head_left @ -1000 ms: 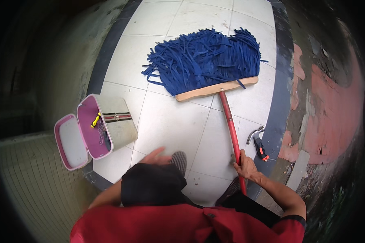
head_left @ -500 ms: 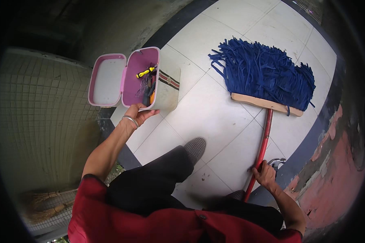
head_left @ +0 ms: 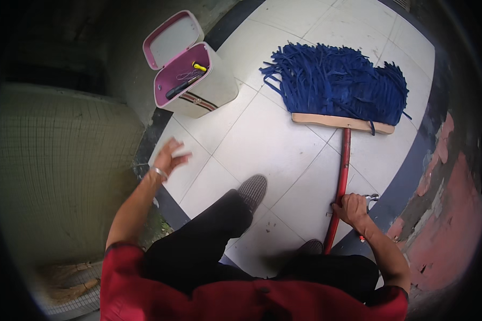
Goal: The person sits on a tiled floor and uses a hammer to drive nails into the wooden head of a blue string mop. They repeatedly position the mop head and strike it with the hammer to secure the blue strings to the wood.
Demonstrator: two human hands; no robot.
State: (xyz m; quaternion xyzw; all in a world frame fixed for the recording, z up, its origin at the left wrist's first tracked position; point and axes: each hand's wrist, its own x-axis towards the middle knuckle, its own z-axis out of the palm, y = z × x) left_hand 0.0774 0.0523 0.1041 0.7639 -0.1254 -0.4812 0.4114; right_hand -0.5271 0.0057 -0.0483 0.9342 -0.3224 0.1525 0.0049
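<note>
My left hand [head_left: 170,157], with a silver bangle on its wrist, is in the air over the floor tiles, fingers apart and slightly blurred, holding nothing. Beyond it a pale box [head_left: 214,93] with a pink lining and a striped band stands with its hinged lid [head_left: 174,37] raised. A yellow-handled tool [head_left: 199,67], thin wire and dark tools [head_left: 182,86] lie inside. My right hand [head_left: 353,209] is closed round the red handle of a mop [head_left: 344,160]. A shiny metal head [head_left: 371,198], like a hammer's, shows beside that hand; whether I grip it is unclear.
The mop's wooden bar [head_left: 326,120] and blue cloth strips [head_left: 337,83] lie across the white tiles. My shoe [head_left: 253,191] is near the middle. A peeling pink wall [head_left: 450,214] borders the right, a grid-marked surface [head_left: 64,176] the left. Straw brooms [head_left: 72,291] lie at lower left.
My left hand has let go of the box and drawn back toward me. The box has turned and stands farther off. My right hand has moved slightly up in view, still on the mop handle.
</note>
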